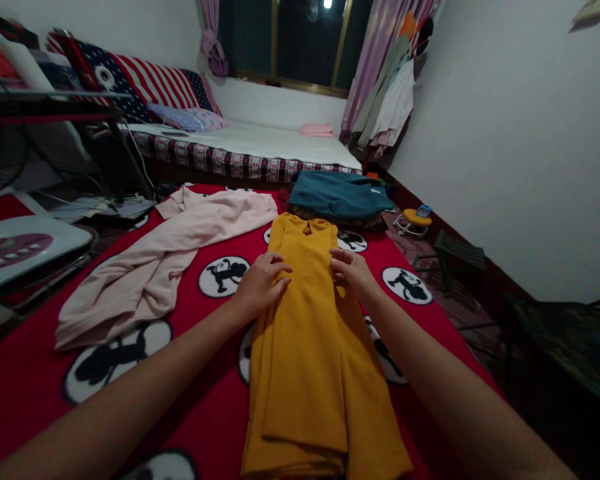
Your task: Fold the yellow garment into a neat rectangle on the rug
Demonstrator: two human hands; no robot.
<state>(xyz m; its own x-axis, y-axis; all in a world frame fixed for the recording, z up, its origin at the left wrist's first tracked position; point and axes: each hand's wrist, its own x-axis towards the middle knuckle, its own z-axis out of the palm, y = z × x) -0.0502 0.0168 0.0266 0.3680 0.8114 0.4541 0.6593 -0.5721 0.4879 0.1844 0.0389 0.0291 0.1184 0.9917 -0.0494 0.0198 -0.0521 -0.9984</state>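
Note:
A mustard-yellow garment (305,347) lies lengthwise before me, folded into a long narrow shape, on a red blanket (207,393) with white circles and dark monkey figures. My left hand (264,281) rests at its left edge in the upper half, fingers apart and partly bent. Across from it, my right hand (351,270) touches the right edge, fingers loosely curled; whether it pinches the cloth I cannot tell. A pale pink garment (175,250) is spread out to the left. Beyond the yellow one sits a stack of folded clothes with a teal garment (337,195) on top.
A bed (260,141) with a pale cover stands under the window. At the left are a cluttered desk (45,100) and a white appliance (30,243). Along the right wall are a small yellow-seated stool (416,217) and a dark folding stool (457,253). Clothes (393,100) hang by the curtain.

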